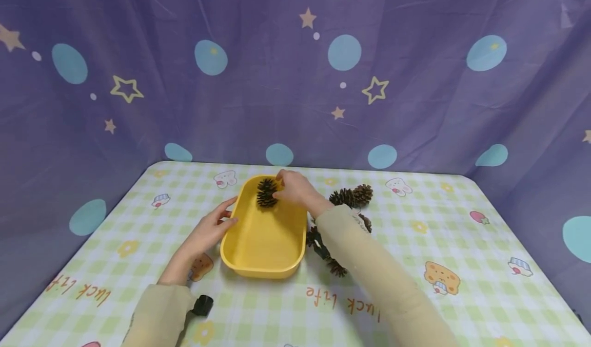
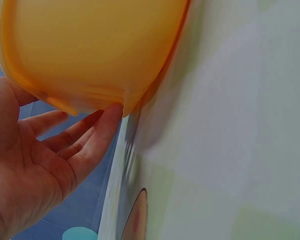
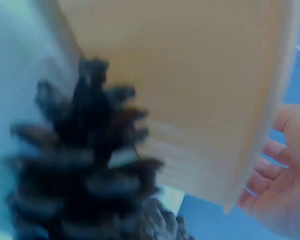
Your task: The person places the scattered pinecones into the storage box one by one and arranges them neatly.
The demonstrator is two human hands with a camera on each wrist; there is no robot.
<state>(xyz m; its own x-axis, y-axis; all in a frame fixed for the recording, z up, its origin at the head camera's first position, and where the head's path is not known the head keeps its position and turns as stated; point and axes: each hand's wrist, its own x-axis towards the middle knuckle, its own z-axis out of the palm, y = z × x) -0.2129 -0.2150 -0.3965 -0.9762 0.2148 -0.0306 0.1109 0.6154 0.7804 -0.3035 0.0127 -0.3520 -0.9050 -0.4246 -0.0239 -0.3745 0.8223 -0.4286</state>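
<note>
Head view: one dark-brown pinecone (image 1: 265,194) inside the yellow oblong tray (image 1: 264,239), other cones (image 1: 362,195) left outside; left hand (image 1: 214,229) spread-fingered, right hand (image 1: 297,187) pinching, can't tell.

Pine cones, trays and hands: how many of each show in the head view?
Pine cone inside the yellow tray: 1
Pine cones to the tray's right: at least 4; the right sleeve may hide more
Tray: 1
Hands, the left hand and right hand: 2
Total: at least 8
</note>
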